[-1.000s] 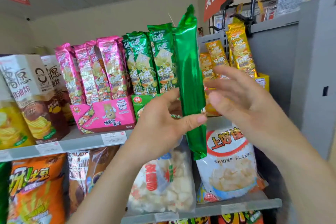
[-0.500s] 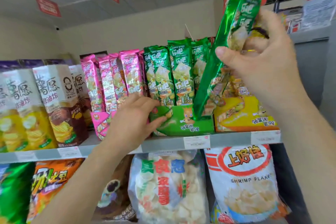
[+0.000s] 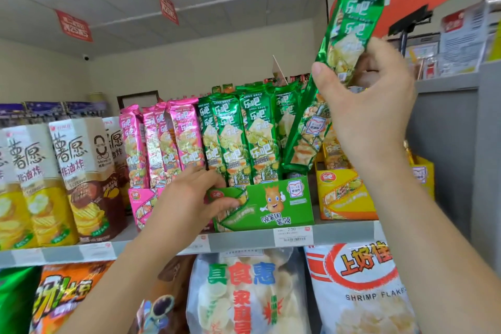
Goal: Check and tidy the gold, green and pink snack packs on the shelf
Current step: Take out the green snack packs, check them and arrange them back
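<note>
A person stands at a store shelf (image 3: pixel 244 238) stocked with snacks, both bare arms reaching up toward the row that carries the task's packs. On that shelf, three open display boxes sit side by side: a pink box (image 3: pixel 141 206) to the left of the left hand, a green box (image 3: pixel 271 206) under and just right of it, and a yellow box (image 3: pixel 344 198) below the right hand. The pink packs (image 3: pixel 173 141) stand upright and fairly even in their box, which suggests that group needs little more. The green packs (image 3: pixel 238 133) also stand upright in a tight row, but one place is not yet filled. The gold packs (image 3: pixel 330 149) are mostly hidden behind the right hand, so whether they are straight cannot be told. The right hand (image 3: pixel 371 106) is raised above the yellow box, its grip clenched around the middle of a single green pack (image 3: pixel 344 57), thumb in front and fingers behind. That pack is tilted, its top leaning up and right toward a red sign, its bottom end hanging just above the right end of the green row. The left hand (image 3: pixel 195 198) rests on the left front corner of the green box, fingers curled over its edge and thumb pressed on its face, grasping the box as if to steady it. By this judgement the task is partway through: the held pack remains to be slotted back and the gold group checked.
</note>
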Available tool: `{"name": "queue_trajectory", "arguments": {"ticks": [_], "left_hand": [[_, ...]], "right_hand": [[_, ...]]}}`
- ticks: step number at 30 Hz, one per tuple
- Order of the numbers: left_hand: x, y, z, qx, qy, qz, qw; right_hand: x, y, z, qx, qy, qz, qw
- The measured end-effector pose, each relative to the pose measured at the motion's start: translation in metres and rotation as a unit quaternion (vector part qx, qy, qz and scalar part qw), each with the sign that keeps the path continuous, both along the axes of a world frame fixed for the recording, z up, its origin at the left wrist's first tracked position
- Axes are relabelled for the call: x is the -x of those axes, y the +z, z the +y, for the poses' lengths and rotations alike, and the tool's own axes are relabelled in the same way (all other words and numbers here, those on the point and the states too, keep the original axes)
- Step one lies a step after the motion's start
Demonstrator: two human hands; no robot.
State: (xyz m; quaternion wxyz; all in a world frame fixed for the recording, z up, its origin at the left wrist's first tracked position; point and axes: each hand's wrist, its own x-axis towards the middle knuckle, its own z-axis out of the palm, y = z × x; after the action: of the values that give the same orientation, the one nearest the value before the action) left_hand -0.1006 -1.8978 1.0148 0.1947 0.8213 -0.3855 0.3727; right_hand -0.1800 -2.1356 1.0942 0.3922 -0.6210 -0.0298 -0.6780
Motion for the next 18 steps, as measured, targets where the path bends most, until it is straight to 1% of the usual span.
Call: {"name": "queue_trajectory", "arguments": {"ticks": [3, 5, 7, 9, 14, 16, 18], "left_hand": [[0.003, 0.001, 0.001, 0.014, 0.006, 0.022, 1.000], [0.004, 0.003, 0.000, 0.021, 0.011, 0.028, 0.999], [0.003, 0.003, 0.000, 0.024, 0.018, 0.015, 0.999], [0.003, 0.004, -0.001, 0.026, 0.025, -0.003, 0.999], [0.011, 0.008, -0.001, 0.032, 0.030, -0.018, 0.999], [0.015, 0.010, -0.001, 0.012, 0.023, -0.032, 0.999], [0.020, 0.015, -0.002, 0.024, 0.010, -0.046, 0.999]], "right_hand": [[-0.002, -0.002, 0.009, 0.014, -0.025, 0.001, 1.000], [-0.006, -0.003, 0.011, 0.040, -0.036, 0.051, 0.997], [-0.009, -0.005, 0.012, 0.075, -0.037, 0.120, 0.989], [-0.012, -0.010, 0.015, 0.107, -0.038, 0.158, 0.981], [-0.011, -0.027, 0.018, 0.165, -0.056, 0.186, 0.967], [-0.011, -0.034, 0.018, 0.175, -0.052, 0.210, 0.961], [-0.011, -0.042, 0.016, 0.172, -0.039, 0.232, 0.957]]}}
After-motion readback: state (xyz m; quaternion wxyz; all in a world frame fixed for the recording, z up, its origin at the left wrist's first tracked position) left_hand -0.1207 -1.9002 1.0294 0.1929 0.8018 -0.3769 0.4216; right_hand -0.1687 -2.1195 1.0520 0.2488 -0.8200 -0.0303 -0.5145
